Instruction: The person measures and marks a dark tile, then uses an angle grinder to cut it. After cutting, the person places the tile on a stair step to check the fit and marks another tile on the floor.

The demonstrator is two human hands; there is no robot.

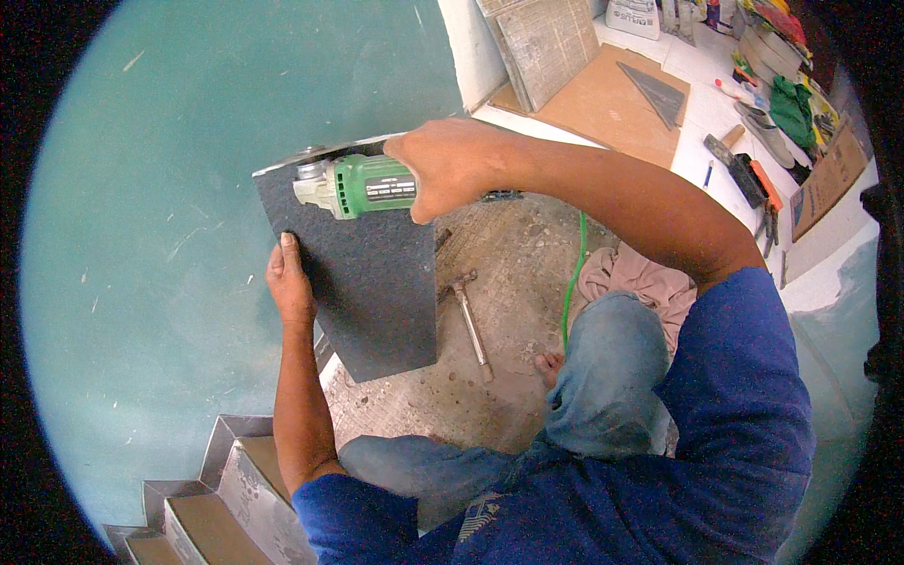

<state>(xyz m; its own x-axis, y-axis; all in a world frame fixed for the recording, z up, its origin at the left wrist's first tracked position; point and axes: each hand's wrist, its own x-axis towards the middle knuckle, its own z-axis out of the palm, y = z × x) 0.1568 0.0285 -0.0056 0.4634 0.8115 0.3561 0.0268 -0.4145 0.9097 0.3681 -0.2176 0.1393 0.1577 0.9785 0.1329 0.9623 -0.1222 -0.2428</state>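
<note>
My left hand [288,282] grips the left edge of a dark grey speckled tile [372,282], holding it up against the green wall [188,169]. In my right hand [452,165] is a green angle grinder [356,185], its metal head at the tile's top edge. My right arm reaches in from the right across the frame. A green cable [572,282] runs down from the grinder behind my knee.
A hammer [468,320] lies on the rough cement floor below the tile. Steps [226,490] descend at lower left. Tiles [546,38], a brown board [612,104] and scattered hand tools [749,174] lie at the upper right. A pinkish cloth [640,278] lies by my knee.
</note>
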